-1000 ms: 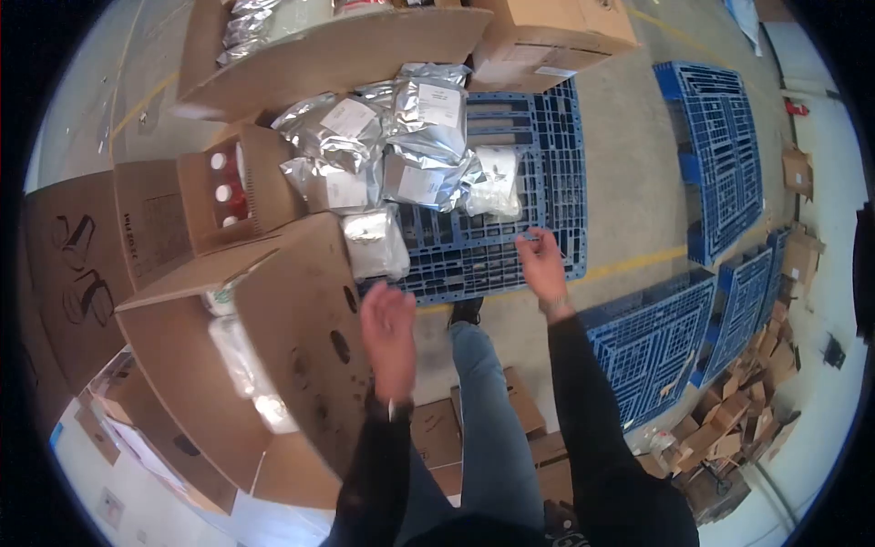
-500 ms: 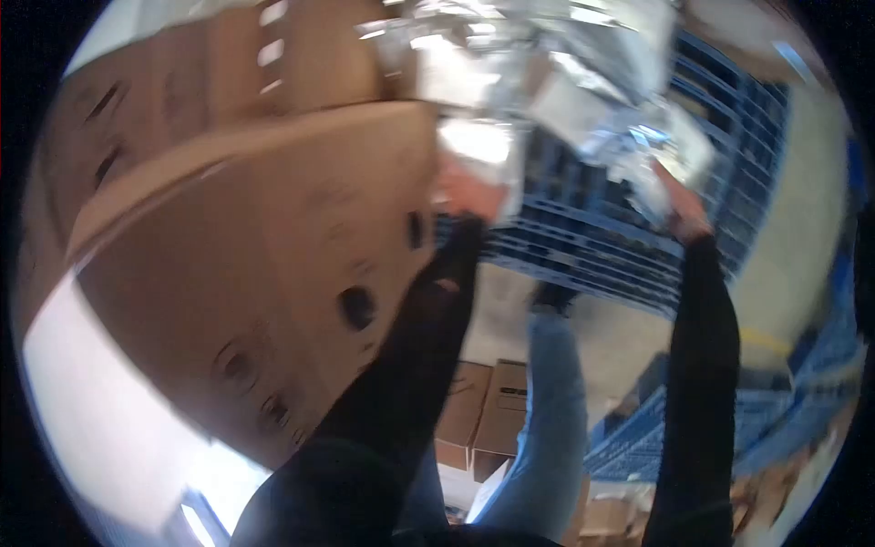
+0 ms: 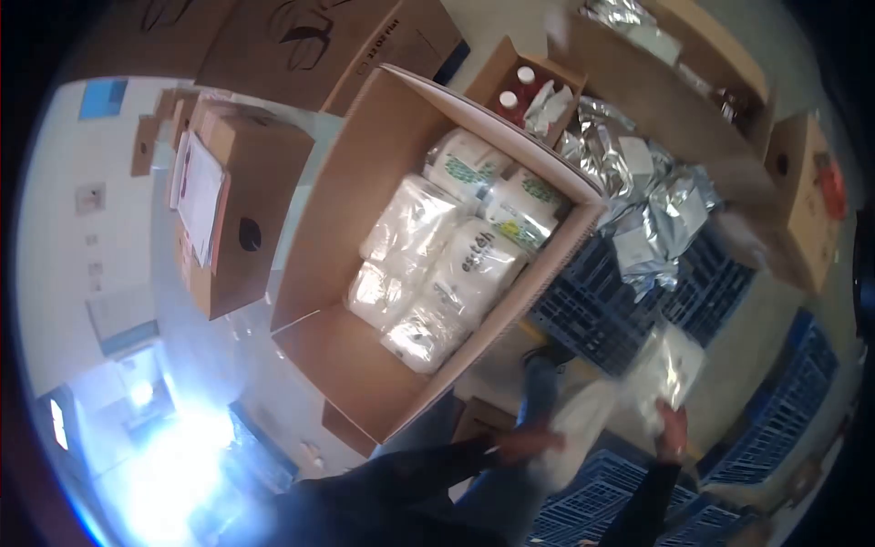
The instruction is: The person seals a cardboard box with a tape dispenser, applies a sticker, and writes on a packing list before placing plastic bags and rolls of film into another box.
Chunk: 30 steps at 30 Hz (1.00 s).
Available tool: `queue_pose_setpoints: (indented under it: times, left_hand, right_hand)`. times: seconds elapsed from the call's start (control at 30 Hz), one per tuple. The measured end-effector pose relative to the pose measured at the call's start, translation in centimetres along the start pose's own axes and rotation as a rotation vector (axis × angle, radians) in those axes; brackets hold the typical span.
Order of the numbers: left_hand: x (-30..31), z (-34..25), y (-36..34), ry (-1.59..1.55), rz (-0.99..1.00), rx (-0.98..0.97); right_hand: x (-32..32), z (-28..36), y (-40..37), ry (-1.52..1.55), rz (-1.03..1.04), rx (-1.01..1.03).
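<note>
My left hand (image 3: pixel 530 444), blurred, closes on the edge of a white pack (image 3: pixel 581 427) low in front of my body. In my right hand (image 3: pixel 673 430) is a clear plastic-wrapped pack (image 3: pixel 673 365) with white contents that I cannot make out. Both packs are to the right of a large open cardboard box (image 3: pixel 324 365). Inside that box lie several plastic-wrapped white packs (image 3: pixel 474 264), some with green print and dark lettering.
Crumpled silver foil bags (image 3: pixel 661 219) lie on a blue pallet (image 3: pixel 583 310). A small carton (image 3: pixel 497 68) holds white-capped bottles (image 3: pixel 526 77). Papers (image 3: pixel 200 196) rest on a closed box (image 3: pixel 264 173) at left. More blue pallets (image 3: pixel 775 401) stand at right.
My view has swung so that the open box's inside shows. Both hands have come back from the foil bags towards my body, and white packs are now with them.
</note>
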<state>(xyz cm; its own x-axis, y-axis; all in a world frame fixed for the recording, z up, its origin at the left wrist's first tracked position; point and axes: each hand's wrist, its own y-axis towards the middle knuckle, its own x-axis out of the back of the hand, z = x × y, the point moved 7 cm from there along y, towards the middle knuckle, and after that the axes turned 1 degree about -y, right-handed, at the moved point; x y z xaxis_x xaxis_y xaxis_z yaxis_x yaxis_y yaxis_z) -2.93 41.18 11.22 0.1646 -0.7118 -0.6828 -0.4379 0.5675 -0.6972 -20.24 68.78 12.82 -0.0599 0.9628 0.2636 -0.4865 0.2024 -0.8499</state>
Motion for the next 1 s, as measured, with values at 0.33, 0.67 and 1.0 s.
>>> queue_pose_setpoints:
  times: [0.33, 0.67, 1.0]
  left_hand:
    - [1.6, -17.9, -35.3, 0.241, 0.378, -0.192]
    - [20.8, -12.3, -52.0, -0.268, -0.296, -0.283]
    - [23.3, -10.8, -52.5, -0.483, -0.317, -0.362]
  right_hand:
    - [-21.1, 25.3, -24.3, -0.246, 0.467, 0.544]
    - [-52.6, 24.5, -27.2, -1.535, 0.719, 1.389]
    - [-56.3, 10.3, -16.0, -2.147, 0.688, 1.355]
